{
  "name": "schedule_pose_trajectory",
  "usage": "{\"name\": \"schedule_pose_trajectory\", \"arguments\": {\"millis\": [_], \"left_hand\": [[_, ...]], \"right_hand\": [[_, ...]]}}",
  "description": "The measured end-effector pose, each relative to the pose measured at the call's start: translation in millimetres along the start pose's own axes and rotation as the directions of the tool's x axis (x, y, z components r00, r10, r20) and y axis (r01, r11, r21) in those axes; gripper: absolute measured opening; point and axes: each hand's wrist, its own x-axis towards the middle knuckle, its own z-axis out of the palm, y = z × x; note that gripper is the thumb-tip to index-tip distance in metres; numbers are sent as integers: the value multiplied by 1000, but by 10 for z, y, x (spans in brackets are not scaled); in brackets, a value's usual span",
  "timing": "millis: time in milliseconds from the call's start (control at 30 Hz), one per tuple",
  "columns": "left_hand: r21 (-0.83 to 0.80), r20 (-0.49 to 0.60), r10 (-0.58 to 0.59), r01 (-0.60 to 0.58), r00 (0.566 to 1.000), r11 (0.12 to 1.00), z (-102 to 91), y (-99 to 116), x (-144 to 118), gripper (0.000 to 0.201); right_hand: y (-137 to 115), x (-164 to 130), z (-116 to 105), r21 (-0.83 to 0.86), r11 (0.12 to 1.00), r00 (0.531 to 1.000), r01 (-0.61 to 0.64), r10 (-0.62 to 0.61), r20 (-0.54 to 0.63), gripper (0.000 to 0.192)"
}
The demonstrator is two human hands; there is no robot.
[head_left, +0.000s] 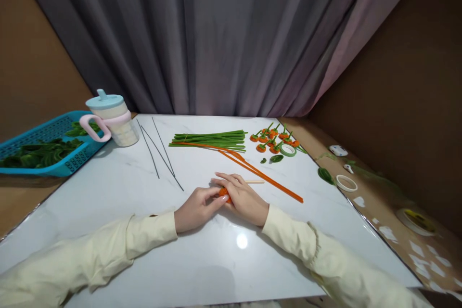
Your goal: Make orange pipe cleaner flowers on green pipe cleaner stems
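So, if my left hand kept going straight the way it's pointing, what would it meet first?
Most likely your right hand, just ahead with the orange piece between the two; whether they already touch is hard to tell.

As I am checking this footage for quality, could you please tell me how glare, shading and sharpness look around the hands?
Head view: a round glare spot shines on the glossy white tabletop, just nearer the camera than the hands; head view: left hand and right hand look fairly sharp, partly covering the orange piece; head view: the right-hand wall is dim.
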Motion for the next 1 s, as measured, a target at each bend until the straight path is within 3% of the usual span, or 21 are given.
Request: {"name": "schedule_pose_trajectory", "arguments": {"millis": [133, 300, 433, 500, 700, 1000], "left_hand": [[99, 29, 85, -88, 996, 991, -27, -6, -7, 32], [41, 109, 91, -96, 990, 995, -63, -16, 25, 32], [70, 180, 155, -170, 971, 983, -47, -49, 58, 26], [88, 179, 184, -202, 966, 975, -27, -67, 63, 25], [112, 176, 229, -250, 957, 962, 3, -89, 49, 28], [-32, 145, 149, -146, 978, 989, -75, 8, 75, 30]], "right_hand": [[20, -20, 37, 36, 997, 998, 69, -69, -12, 34], [2, -16, -31, 122, 992, 999, 40, -43, 24, 34], [-48, 6, -63, 198, 979, 996, -41, 25, 82, 76], [-75, 10, -42, 222, 973, 991, -62, 34, 129, 88], [-120, -13, 27, 306, 950, 987, -65, 17, 157, 77], [-42, -15, 14, 220, 975, 997, 13, 3, -72, 66]]}}
